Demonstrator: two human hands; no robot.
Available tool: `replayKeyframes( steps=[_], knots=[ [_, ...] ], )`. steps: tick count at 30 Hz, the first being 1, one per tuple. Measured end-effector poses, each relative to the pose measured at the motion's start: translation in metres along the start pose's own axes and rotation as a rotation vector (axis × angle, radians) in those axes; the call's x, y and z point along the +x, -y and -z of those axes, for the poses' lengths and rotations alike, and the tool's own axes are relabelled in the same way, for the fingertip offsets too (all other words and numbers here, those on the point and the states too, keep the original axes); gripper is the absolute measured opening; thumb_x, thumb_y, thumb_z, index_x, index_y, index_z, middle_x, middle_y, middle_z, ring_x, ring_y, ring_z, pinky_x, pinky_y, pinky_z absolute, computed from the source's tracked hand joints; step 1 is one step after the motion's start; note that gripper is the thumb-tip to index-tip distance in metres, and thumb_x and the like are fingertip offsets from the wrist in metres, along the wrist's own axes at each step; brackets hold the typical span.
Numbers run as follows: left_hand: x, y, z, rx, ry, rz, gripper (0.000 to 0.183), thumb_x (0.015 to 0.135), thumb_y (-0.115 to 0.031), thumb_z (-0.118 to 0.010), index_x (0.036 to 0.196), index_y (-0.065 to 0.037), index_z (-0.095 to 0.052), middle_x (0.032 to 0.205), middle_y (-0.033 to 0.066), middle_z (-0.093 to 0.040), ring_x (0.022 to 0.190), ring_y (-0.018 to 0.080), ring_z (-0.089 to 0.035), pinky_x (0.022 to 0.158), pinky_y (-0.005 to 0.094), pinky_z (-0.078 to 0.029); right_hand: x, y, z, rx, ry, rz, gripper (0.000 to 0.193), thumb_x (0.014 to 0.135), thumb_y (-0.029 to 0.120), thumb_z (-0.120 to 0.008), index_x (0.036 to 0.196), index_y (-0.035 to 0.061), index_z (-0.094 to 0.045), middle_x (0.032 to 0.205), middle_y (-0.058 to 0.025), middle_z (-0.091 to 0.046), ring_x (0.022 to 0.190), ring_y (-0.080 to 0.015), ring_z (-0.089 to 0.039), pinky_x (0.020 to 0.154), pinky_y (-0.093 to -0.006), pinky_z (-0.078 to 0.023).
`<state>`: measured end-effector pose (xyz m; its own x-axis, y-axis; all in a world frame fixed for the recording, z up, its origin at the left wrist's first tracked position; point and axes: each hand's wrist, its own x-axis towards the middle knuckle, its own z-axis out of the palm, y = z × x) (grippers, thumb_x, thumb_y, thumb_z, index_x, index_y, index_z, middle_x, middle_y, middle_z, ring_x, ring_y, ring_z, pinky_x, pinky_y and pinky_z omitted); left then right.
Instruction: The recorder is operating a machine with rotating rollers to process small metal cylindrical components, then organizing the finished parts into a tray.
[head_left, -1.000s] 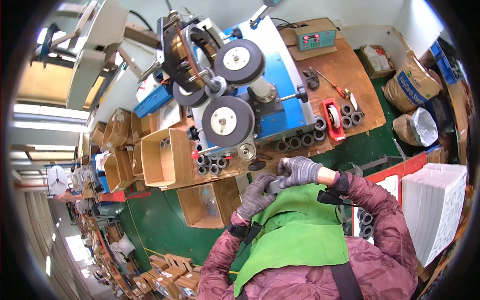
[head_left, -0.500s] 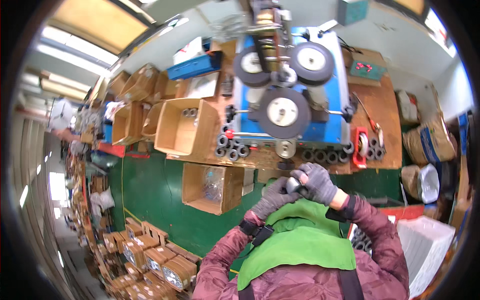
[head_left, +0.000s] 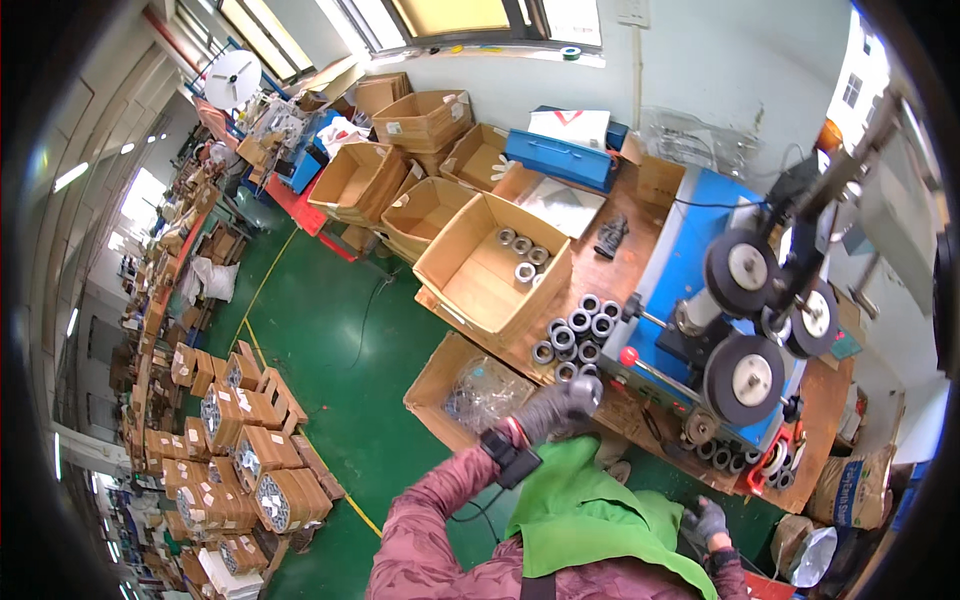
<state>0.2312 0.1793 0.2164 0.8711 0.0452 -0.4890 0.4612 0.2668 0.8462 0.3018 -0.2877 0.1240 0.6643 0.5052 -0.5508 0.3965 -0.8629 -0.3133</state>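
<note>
So the left hand point(head_left: 555, 405) is in a grey glove, raised at the front edge of the wooden table point(head_left: 600, 265), and its fingers are wrapped tight round a small metal ring point(head_left: 588, 388), a shiny silvery roll-looking piece. It sits right at the fingertips, just below the heap of similar metal rings point(head_left: 578, 335) lying loose on the table. There's a black strap gadget on that wrist too.

The right hand point(head_left: 705, 520) is way lower, down by the green apron point(head_left: 590, 520), also gloved. The fingers look curled in, but I honestly can't tell if they're gripping anything, it's too small and dark there.

Other stuff around:
- an open cardboard box point(head_left: 490, 265) on the table to the left of the heap, with a few more rings lying in its far corner
- a blue machine point(head_left: 700, 270) to the right with three dark round wheels point(head_left: 745, 378) on its front, and a red knob near the heap
- a lower cardboard box point(head_left: 435, 385) just beside the left hand, below table level, holding a clear plastic bag
- a blue toolbox point(head_left: 560, 160) at the back of the table
- green floor point(head_left: 330, 340) with stacks of more boxes off to the left
</note>
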Motion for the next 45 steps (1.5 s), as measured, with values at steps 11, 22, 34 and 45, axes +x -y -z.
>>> replayKeyframes(
  steps=[11,22,34,45],
  knots=[
    [0.173,-0.04,0.321,-0.436,-0.779,0.091,0.024,0.077,-0.017,-0.059,0.097,-0.005,-0.059,0.086,0.0103,-0.063,0.071,0.0216,-0.061,0.063,0.0367,-0.052,-0.075,-0.039,-0.078,0.258,0.267,-0.582,0.036,0.075,0.022,-0.066,0.104,0.0021,-0.057,0.098,-0.0156,-0.062,0.087,-0.0298,-0.06,0.074,-0.0394,-0.047],
    [0.27,0.011,0.357,0.866,-0.674,-0.127,0.032,0.077,-0.031,-0.057,0.097,-0.005,-0.062,0.101,0.019,-0.059,0.097,0.0308,-0.056,0.081,0.0366,-0.045,-0.152,0.018,-0.116,0.211,0.28,-0.581,0.033,0.077,0.02,-0.064,0.103,0.0015,-0.057,0.096,-0.0143,-0.063,0.084,-0.0281,-0.06,0.072,-0.039,-0.047],
    [0.167,-0.138,0.056,0.123,0.045,-0.241,0.022,0.083,-0.008,-0.055,0.101,0.002,-0.049,0.093,0.0173,-0.059,0.077,0.0253,-0.059,0.07,0.0318,-0.05,-0.074,0.123,-0.094,0.634,-0.131,-0.685,0.042,0.083,0.041,-0.048,0.102,0.0058,-0.059,0.101,-0.0149,-0.06,0.093,-0.0302,-0.057,0.08,-0.0395,-0.044],
    [0.009,0.029,-0.292,0.635,0.97,-0.171,0.019,0.082,-0.01,-0.054,0.097,0.001,-0.05,0.09,0.0155,-0.059,0.075,0.0255,-0.059,0.069,0.0332,-0.049,-0.239,0.168,-0.314,1.005,-0.47,-1.183,0.032,0.08,0.035,-0.053,0.099,0.0111,-0.061,0.092,-0.0093,-0.064,0.082,-0.0248,-0.06,0.072,-0.0374,-0.046]
  ],
)
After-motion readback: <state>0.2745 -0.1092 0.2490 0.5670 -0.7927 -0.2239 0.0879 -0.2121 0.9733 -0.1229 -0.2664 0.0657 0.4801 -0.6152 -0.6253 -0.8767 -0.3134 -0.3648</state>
